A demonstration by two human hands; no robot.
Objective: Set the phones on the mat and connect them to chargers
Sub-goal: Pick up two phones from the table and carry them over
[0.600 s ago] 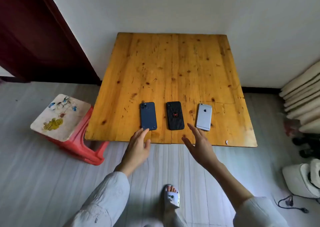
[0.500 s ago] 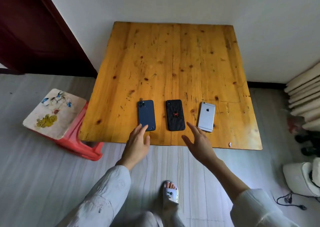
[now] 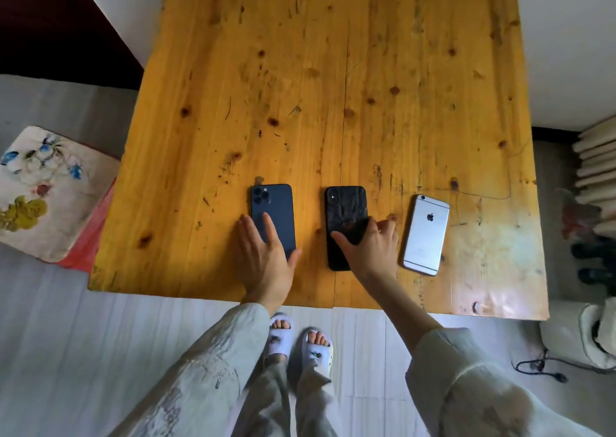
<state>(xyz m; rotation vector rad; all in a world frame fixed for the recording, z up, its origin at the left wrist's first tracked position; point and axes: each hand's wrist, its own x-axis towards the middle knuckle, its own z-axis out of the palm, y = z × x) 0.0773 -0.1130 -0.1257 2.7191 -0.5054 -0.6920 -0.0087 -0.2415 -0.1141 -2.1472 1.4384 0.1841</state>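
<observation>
Three phones lie face down in a row near the front edge of the wooden table (image 3: 333, 86). The dark blue phone (image 3: 273, 199) is on the left, the black phone (image 3: 346, 203) in the middle and the silver phone (image 3: 425, 236) on the right. My left hand (image 3: 263, 259) lies flat over the lower half of the blue phone, fingers straight, with the thumb at its right edge. My right hand (image 3: 370, 249) grips the black phone across its width: the thumb is at the left edge and curled fingers are at the right edge. Nothing touches the silver phone.
A red stool with a flowered cushion (image 3: 43, 189) stands left of the table. Stacked pale cushions (image 3: 596, 156) and dark shoes are at the right. A white appliance (image 3: 580, 333) with a black cable (image 3: 540, 368) sits on the floor. My sandalled feet (image 3: 300, 340) are at the table's front edge.
I have stepped closer to the table. Both hands moved forward from the table's edge onto the phones, the left onto the blue one and the right onto the black one.
</observation>
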